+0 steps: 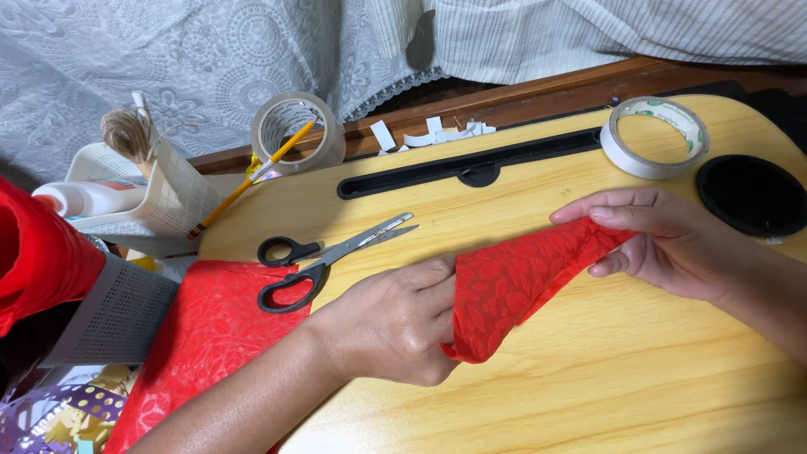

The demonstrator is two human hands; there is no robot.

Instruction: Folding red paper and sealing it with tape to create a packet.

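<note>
Head view: both hands hold one piece of red patterned paper (513,290) over the middle of the tabletop (605,378). The left hand (395,324) grips the paper's lower left end, fingers curled shut around it with the thumb tucked under; the paper bunches to a narrow point beneath the knuckles. The right hand (664,240) pinches the upper right end between thumb and forefinger, the other fingers loosely bent below. Between the two grips the paper lies folded or rolled into a tapering shape, wide in the middle, so the shaping looks begun but not fixed: nothing visibly holds it together, and I cannot tell whether an edge has been glued.

A larger red sheet (202,345) lies flat at the tabletop's left edge, partly hanging off it, apparently the stock the piece came from. Black-handled scissors (319,261) rest half open on its upper corner, blades pointing toward the back. A white tape roll (656,134) sits near the back right corner, beside a black round recess (752,195). A clear tape roll (296,130) and a pencil (248,181) lean off the back left edge, by a white basket (160,197) holding a glue bottle (88,197) and twine (126,134). Neither tape nor glue is in hand, so fastening seems still to come.
</note>
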